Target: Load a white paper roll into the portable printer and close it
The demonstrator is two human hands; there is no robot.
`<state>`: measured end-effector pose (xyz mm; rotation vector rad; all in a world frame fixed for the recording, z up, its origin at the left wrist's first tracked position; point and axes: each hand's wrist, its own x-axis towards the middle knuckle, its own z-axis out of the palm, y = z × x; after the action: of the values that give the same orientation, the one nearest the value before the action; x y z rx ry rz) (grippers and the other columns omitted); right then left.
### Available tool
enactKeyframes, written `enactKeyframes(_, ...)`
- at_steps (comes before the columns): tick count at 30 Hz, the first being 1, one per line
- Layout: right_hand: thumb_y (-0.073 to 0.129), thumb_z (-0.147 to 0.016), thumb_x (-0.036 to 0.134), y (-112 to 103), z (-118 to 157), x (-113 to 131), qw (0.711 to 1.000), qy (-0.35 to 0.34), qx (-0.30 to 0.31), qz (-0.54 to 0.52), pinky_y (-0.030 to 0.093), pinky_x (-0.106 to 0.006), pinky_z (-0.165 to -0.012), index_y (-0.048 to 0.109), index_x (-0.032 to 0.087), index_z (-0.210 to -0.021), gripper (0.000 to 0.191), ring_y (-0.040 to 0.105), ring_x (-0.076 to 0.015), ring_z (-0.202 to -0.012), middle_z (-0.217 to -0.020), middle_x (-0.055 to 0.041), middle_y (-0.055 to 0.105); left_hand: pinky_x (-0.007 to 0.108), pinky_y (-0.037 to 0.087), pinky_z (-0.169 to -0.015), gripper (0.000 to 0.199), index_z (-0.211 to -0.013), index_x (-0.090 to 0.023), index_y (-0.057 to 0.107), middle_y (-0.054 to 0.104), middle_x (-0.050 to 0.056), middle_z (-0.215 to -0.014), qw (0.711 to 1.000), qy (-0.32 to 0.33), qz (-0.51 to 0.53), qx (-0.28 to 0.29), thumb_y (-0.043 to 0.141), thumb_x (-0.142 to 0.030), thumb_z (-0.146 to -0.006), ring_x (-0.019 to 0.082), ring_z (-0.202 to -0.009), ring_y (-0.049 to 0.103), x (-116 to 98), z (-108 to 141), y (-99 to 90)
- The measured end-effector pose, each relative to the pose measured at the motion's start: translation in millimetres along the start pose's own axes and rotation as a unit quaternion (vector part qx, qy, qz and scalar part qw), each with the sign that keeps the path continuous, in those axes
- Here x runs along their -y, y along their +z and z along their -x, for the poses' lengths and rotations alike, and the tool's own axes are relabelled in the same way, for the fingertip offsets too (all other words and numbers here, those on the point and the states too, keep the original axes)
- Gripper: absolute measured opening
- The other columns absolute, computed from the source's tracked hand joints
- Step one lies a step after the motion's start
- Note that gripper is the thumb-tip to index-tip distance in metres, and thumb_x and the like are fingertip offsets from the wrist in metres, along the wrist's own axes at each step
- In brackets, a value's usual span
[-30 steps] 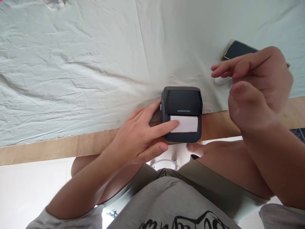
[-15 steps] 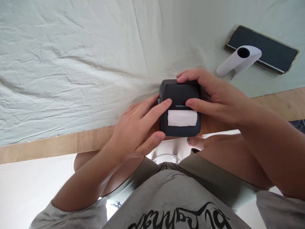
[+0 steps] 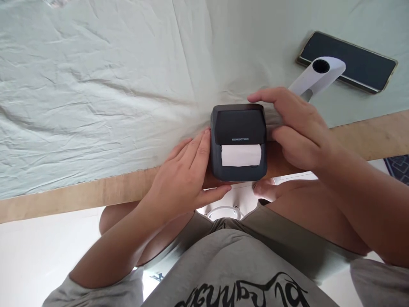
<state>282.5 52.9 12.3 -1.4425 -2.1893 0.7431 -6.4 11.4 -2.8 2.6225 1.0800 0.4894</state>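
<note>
A dark label printer (image 3: 239, 123) marked NIIMBOT sits at the table's near edge, its top cover down and a strip of white label paper (image 3: 241, 155) showing in its front slot. My left hand (image 3: 183, 179) lies along the printer's left side, fingers straight and touching it, with the thumb stretched out in front of the near edge. Beside the back right corner is my right hand (image 3: 297, 128). Its index finger reaches to the rear edge, while the thumb is apart from the printer and the other fingers are bent.
A white angled tube-like object (image 3: 315, 76) with a dark round end stands at the right, partly over a smartphone (image 3: 351, 62). A wrinkled pale green cloth (image 3: 96, 98) covers the table, whose bare wooden edge (image 3: 121, 189) runs along the front. My legs are below it.
My left index finger has come off the printer's top to its side. My right thumb has left the top cover, and that hand has drawn away to the right.
</note>
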Motion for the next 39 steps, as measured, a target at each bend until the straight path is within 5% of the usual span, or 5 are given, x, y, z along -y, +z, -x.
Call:
enactKeyframes(17,0.056,-0.073,0.016,4,-4,15,0.998,0.023,-0.064,-0.003,0.06,-0.05,-0.089,0.049,0.031,-0.135,0.065,0.079,-0.0322,-0.1,-0.12,-0.0008,0.087,0.058,0.059,-0.131,0.093,-0.171,-0.037,0.051,0.056,0.009,-0.179,0.989,-0.109,0.102,0.0,0.072,-0.088,-0.097,0.04,-0.159,0.062,2,-5,-6.2)
enactKeyframes(22,0.059,-0.074,0.018,1,-6,10,0.998,0.021,-0.057,0.0,0.061,-0.052,-0.087,0.052,0.03,-0.138,0.066,0.077,-0.0306,-0.09,-0.119,-0.0028,0.088,0.057,0.057,-0.131,0.09,-0.17,-0.03,0.053,0.06,0.012,-0.176,0.99,-0.094,0.098,-0.023,0.08,-0.077,-0.098,0.039,-0.157,0.064,3,-7,-2.3)
enactKeyframes(30,0.06,-0.103,0.039,-10,2,-3,0.996,-0.001,-0.08,-0.051,0.062,-0.058,-0.112,0.073,0.033,-0.136,0.036,0.075,-0.0323,-0.134,-0.138,-0.0049,0.082,0.056,0.052,-0.133,0.113,-0.176,-0.015,0.044,0.056,0.021,-0.178,0.986,-0.121,0.108,0.048,0.079,-0.083,-0.093,0.044,-0.161,0.058,4,-7,-6.3)
enactKeyframes(35,0.086,-0.088,0.067,-18,1,-4,0.993,-0.088,-0.066,0.03,0.067,-0.055,-0.102,0.076,0.034,-0.133,0.057,0.078,-0.0334,-0.116,-0.134,-0.0096,0.081,0.061,0.048,-0.133,0.109,-0.178,-0.018,0.039,0.057,0.023,-0.176,0.993,-0.098,0.058,0.035,0.081,-0.077,-0.096,0.046,-0.159,0.06,2,-4,-0.8)
enactKeyframes(39,0.083,-0.092,0.064,-19,3,13,0.984,-0.069,-0.145,0.081,0.065,-0.048,-0.081,0.076,0.03,-0.116,0.042,0.074,-0.0259,-0.085,-0.095,-0.0048,0.078,0.061,0.049,-0.131,0.107,-0.179,-0.016,0.036,0.056,0.025,-0.176,0.995,-0.073,0.054,0.027,0.078,-0.075,-0.099,0.046,-0.159,0.059,3,-3,-0.2)
